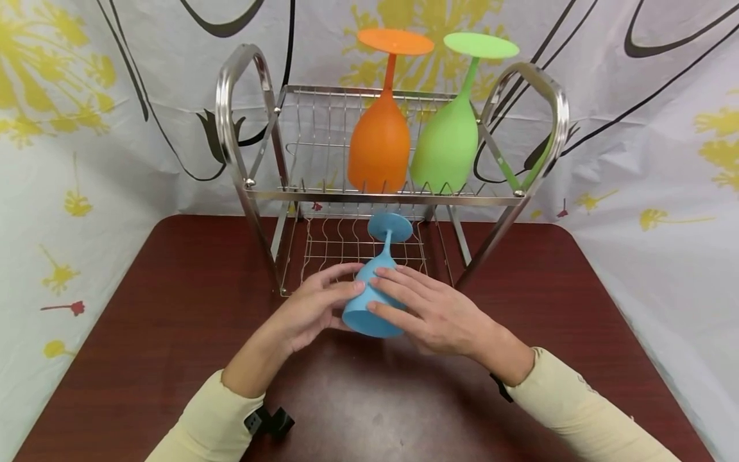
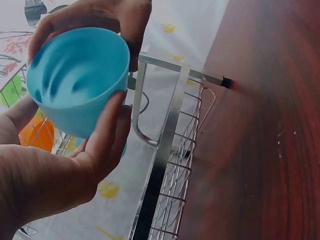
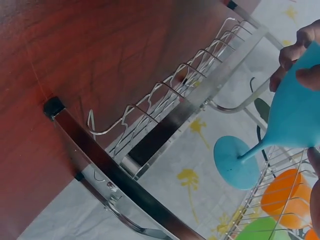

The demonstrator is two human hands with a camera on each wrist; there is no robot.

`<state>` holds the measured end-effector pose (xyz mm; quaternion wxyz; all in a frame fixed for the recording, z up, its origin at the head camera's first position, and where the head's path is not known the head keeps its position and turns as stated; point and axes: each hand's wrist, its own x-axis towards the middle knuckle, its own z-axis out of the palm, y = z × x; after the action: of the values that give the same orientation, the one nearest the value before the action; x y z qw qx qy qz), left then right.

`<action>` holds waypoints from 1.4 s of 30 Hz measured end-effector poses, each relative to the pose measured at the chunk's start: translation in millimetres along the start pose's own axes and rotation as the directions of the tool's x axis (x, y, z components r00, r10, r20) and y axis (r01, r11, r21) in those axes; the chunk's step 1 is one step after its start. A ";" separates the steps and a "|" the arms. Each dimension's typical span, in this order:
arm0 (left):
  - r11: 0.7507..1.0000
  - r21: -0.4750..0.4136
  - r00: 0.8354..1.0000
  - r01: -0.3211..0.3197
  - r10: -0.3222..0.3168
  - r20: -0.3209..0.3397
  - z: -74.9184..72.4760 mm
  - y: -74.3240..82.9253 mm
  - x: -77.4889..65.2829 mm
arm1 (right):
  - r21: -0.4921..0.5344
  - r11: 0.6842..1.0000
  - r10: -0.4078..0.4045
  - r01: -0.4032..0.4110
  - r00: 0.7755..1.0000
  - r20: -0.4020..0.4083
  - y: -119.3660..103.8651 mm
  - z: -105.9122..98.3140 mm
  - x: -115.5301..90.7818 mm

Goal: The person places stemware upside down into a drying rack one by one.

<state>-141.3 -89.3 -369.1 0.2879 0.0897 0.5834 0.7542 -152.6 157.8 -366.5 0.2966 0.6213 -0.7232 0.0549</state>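
Note:
A blue plastic goblet (image 1: pixel 375 314) is held between both hands in front of the rack, tilted upside down with its round foot (image 1: pixel 390 227) up and away. My left hand (image 1: pixel 314 305) grips the bowl from the left, thumb and fingers around its side. From the right, my right hand (image 1: pixel 435 311) holds the same bowl with its fingers spread across it. The left wrist view looks into the bowl's open mouth (image 2: pixel 77 67). In the right wrist view the blue stem (image 3: pixel 254 151) points toward the rack.
A two-tier metal dish rack (image 1: pixel 381 197) stands at the back of the dark red table (image 1: pixel 190 333). An orange goblet (image 1: pixel 378 144) and a green goblet (image 1: pixel 446 144) stand upside down on its upper tier. The lower wire shelf (image 1: pixel 329 247) lies behind the blue goblet. A patterned sheet (image 1: pixel 115 147) hangs behind.

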 end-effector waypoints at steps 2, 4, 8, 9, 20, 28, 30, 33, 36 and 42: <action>1.000 -0.003 1.000 0.001 -0.001 0.008 -0.3 -1.6 0.6 | 0.047 0.999 0.026 -0.026 1.000 0.005 0.2 0.7 -0.9; 1.000 -0.005 1.000 0.001 0.000 0.016 0.0 -2.6 0.9 | 0.097 0.994 0.056 -0.056 0.998 0.004 0.8 1.2 -1.8; 1.000 -0.016 1.000 -0.006 0.006 0.021 1.6 -3.0 1.4 | 0.144 0.984 0.106 -0.105 0.994 0.001 1.7 2.0 -4.2; 1.000 -0.020 1.000 -0.007 0.008 0.020 2.4 -2.7 1.3 | 0.143 0.983 0.115 -0.115 0.993 0.003 1.8 2.3 -5.0; 0.998 -0.050 0.999 -0.041 0.042 0.005 5.4 -3.2 -1.6 | 0.165 0.944 0.276 -0.286 0.958 0.083 -1.1 2.5 -9.7; 0.996 -0.032 0.996 -0.082 0.083 0.045 5.8 -5.9 -4.2 | 0.357 0.815 0.411 -0.456 0.890 0.199 -5.5 1.8 -16.4; 0.995 -0.030 0.994 -0.090 0.092 0.059 6.4 -6.7 -4.5 | 0.405 0.780 0.428 -0.477 0.879 0.212 -6.8 2.9 -18.1; 0.994 -0.032 0.991 -0.108 0.110 0.074 7.6 -7.6 -4.7 | 0.458 0.742 0.442 -0.490 0.871 0.216 -8.4 4.1 -19.4; 0.992 -0.016 0.990 -0.124 0.125 0.070 8.3 -8.3 -4.9 | 0.496 0.702 0.465 -0.512 0.856 0.226 -10.0 4.6 -19.0; 0.983 0.095 0.987 -0.158 0.156 0.029 10.1 -9.1 -6.4 | 0.618 0.545 0.533 -0.567 0.803 0.266 -12.7 2.0 -17.5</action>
<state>-128.3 -83.0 -373.3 0.2292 0.1571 0.6072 0.7444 -140.6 169.2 -380.6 0.0029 0.4275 -0.8170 0.3869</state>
